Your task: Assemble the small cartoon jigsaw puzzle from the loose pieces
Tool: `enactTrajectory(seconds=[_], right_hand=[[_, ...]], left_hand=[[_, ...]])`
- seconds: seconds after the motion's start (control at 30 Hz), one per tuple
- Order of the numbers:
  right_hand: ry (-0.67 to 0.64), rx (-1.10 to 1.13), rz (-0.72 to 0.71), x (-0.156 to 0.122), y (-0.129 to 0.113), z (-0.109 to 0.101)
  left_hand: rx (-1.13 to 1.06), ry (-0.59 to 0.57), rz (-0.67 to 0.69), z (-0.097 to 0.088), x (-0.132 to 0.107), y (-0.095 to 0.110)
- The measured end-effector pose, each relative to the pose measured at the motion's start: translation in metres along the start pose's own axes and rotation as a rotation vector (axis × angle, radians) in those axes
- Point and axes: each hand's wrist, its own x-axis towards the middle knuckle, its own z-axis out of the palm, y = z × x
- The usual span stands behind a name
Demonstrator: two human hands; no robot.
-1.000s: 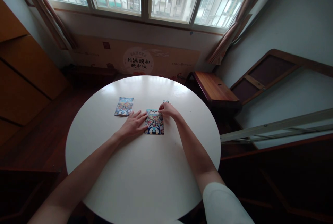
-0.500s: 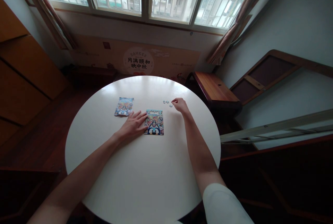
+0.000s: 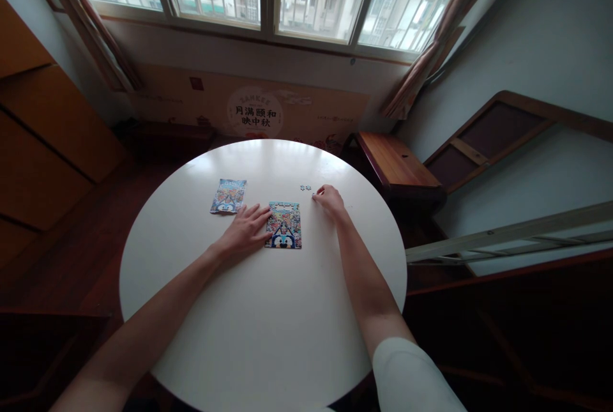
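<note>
The puzzle (image 3: 286, 223) lies flat on the table (image 3: 258, 322), nearer the far edge than the near edge, with a gap close to its top side. The left hand (image 3: 245, 228) lies palm down with fingers spread, its thumb and fingertips at the puzzle's left side. The right hand (image 3: 328, 200), towards the table's right edge, has its fingertips drawn together at 1 loose piece (image 3: 313, 195); I cannot tell whether they pinch it. Just beyond, towards the far edge, 2 pieces (image 3: 308, 188) lie side by side. The packet (image 3: 228, 197), printed much like the puzzle, lies towards the table's far left edge.
</note>
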Motion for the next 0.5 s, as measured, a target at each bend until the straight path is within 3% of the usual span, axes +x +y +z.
enactTrajectory(seconds=[0.5], right_hand=[[-0.023, 0.061, 0.007, 0.0055, 0.0038, 0.0048]], left_hand=[[0.010, 0.007, 0.006, 0.0000, -0.0003, 0.0001]])
